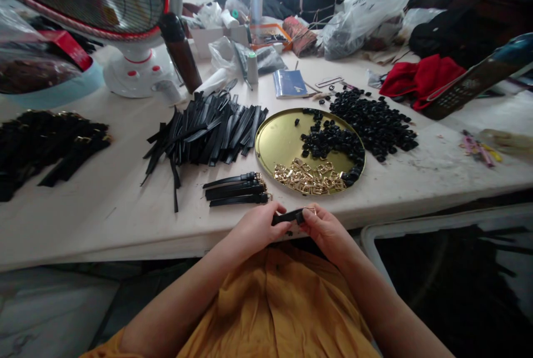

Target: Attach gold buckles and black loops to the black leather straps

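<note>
A short black strap (pixel 288 217) stretches between my two hands at the table's front edge. My left hand (pixel 266 223) is closed on its left end. The fingers of my right hand (pixel 322 227) pinch its other end, where a gold buckle (pixel 311 210) shows. Just beyond, a round gold tray (pixel 268 150) holds gold buckles (pixel 310 176) at the near side and small black loops (pixel 331 139) farther back. Several buckled straps (pixel 235 190) lie in a small stack left of my hands. Behind them is a heap of loose black straps (pixel 208 130).
More black loops (pixel 377 122) are piled right of the tray. Dark straps with gold parts (pixel 50 144) lie at far left. A fan (pixel 133 69) and a brown bottle (pixel 181 53) stand behind. Scissors (pixel 478 147) lie at right, above a white bin (pixel 375 233) below the table edge.
</note>
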A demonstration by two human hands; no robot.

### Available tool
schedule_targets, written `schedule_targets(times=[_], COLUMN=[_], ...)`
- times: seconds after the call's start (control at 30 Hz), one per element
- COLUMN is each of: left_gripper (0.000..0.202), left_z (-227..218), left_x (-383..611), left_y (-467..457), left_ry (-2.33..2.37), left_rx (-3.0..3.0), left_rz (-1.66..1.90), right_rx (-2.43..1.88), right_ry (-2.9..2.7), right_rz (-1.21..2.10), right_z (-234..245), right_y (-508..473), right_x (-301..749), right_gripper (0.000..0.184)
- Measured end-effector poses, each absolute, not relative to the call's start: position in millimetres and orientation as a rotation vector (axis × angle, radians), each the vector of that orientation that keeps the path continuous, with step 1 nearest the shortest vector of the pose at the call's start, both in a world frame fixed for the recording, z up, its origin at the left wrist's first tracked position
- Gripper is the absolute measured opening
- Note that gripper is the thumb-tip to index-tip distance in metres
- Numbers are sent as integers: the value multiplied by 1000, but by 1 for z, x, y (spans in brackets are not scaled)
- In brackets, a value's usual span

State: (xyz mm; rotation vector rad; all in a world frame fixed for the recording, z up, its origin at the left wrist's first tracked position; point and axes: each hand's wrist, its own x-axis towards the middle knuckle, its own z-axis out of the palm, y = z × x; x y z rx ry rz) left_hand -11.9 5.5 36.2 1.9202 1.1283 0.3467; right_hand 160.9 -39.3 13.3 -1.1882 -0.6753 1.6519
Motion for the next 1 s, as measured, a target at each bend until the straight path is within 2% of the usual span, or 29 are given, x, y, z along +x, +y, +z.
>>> schedule_targets(times=[0.1, 0.2, 0.4, 0.6, 0.8, 1.0], left_gripper=[24, 38, 58, 24, 23, 25], left_z=[39, 40, 31, 18, 19, 25], left_x=[-17, -12, -8, -17, -16, -25], left_y=[7, 5, 10, 19, 21, 20], left_ry=[1004, 993, 1005, 973, 1044, 1023], left_rx=[1877, 1823, 1676, 1544, 1558, 1641], left_rz=[304, 359, 375, 280, 314, 252], right_rx=[-1385, -1469, -1493, -1529, -1506, -1598], right_ry=[-834, -929, -980, -962, -964, -1034], right_rz=[1452, 1310, 1412, 1369, 1463, 1380], right_z=[16, 19, 16, 7, 7, 8], right_y=[-40, -39, -38, -36, -29, -30], right_x=[158, 150, 151, 153, 151, 153], right_gripper=[29, 31, 36, 34, 36, 35])
